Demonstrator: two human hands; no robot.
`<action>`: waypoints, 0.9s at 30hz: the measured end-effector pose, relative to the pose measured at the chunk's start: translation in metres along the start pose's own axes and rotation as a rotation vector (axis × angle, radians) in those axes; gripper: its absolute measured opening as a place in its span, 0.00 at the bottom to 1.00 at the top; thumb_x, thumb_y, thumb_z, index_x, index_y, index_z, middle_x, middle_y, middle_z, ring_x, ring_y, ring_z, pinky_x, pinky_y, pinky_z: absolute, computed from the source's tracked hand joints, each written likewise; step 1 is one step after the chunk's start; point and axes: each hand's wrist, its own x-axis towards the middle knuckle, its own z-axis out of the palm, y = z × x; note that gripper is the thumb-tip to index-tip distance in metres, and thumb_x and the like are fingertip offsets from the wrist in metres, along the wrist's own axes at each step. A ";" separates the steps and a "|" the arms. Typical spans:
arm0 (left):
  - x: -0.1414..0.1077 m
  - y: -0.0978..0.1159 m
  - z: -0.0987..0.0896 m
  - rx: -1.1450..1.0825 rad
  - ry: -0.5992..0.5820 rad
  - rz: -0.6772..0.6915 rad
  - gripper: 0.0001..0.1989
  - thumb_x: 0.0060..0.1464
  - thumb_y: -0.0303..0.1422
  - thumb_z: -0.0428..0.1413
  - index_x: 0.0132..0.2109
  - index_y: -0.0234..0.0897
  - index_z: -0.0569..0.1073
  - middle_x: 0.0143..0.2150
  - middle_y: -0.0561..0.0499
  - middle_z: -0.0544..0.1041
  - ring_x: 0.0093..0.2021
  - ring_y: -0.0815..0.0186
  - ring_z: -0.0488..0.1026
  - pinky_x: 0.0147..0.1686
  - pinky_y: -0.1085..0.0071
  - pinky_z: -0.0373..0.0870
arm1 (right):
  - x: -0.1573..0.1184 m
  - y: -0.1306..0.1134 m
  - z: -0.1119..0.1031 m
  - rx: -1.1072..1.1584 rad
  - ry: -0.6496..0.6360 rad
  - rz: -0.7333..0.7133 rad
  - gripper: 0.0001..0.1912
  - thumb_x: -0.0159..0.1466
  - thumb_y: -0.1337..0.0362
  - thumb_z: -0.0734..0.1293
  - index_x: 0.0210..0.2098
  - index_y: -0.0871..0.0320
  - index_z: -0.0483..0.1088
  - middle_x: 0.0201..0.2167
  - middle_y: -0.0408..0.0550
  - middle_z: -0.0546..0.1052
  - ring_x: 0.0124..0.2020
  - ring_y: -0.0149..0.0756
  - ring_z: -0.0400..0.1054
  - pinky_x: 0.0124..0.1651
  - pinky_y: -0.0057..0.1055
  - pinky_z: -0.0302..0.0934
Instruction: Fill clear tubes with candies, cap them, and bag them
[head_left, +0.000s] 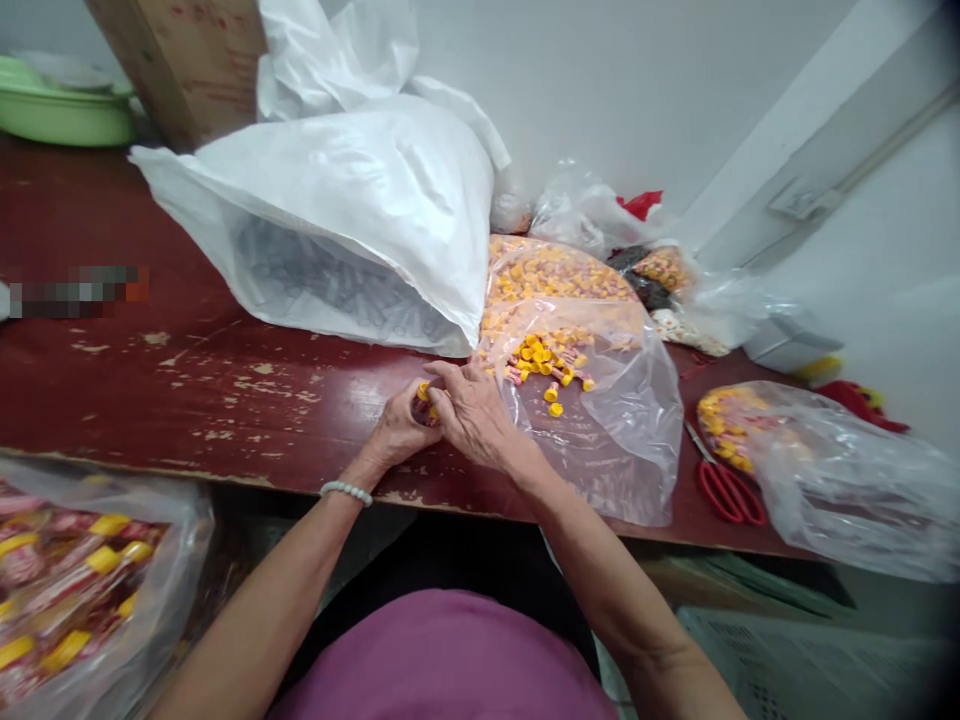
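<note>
Near the table's front edge, my left hand (401,425) is wrapped round a small dark reddish tube with a yellow cap (423,391). My right hand (472,405) touches it from the right, its thumb and fingers closed over the top of the tube. To the right, a clear plastic bag (637,400) lies open, with loose yellow caps (538,353) with pink-striped parts at its mouth. Behind my hands stands a white sack (375,190), its opening showing many clear tubes (337,285).
Red-handled scissors (731,490) and another bag of yellow-capped pieces (727,425) lie on the right of the dark red table (187,380). A bag of filled tubes (75,590) is at lower left, a green basin (67,115) at upper left.
</note>
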 end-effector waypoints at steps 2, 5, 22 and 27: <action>0.000 -0.002 0.002 -0.005 0.025 -0.036 0.17 0.38 0.33 0.62 0.36 0.35 0.66 0.31 0.55 0.72 0.29 0.70 0.68 0.30 0.75 0.66 | -0.004 0.015 -0.009 0.008 0.055 0.056 0.15 0.65 0.64 0.56 0.49 0.57 0.66 0.39 0.49 0.74 0.43 0.37 0.65 0.50 0.36 0.58; -0.001 -0.002 0.007 -0.085 0.038 -0.061 0.17 0.37 0.33 0.63 0.34 0.36 0.65 0.29 0.55 0.71 0.28 0.71 0.68 0.28 0.76 0.66 | -0.016 0.058 -0.027 -0.115 0.174 0.367 0.14 0.64 0.66 0.56 0.45 0.58 0.68 0.42 0.51 0.73 0.44 0.37 0.66 0.48 0.35 0.60; 0.000 0.004 0.004 -0.037 0.034 -0.053 0.17 0.37 0.33 0.62 0.34 0.36 0.65 0.29 0.55 0.71 0.29 0.71 0.68 0.30 0.75 0.65 | -0.021 0.037 -0.024 0.176 0.195 0.078 0.09 0.65 0.65 0.59 0.42 0.57 0.69 0.38 0.49 0.74 0.40 0.36 0.67 0.45 0.34 0.61; 0.002 0.000 0.003 0.061 0.029 0.014 0.16 0.36 0.29 0.61 0.35 0.35 0.67 0.33 0.53 0.71 0.32 0.68 0.68 0.32 0.73 0.66 | 0.004 -0.003 -0.014 -0.040 -0.193 -0.248 0.09 0.63 0.72 0.60 0.36 0.58 0.71 0.36 0.51 0.73 0.40 0.38 0.63 0.45 0.35 0.59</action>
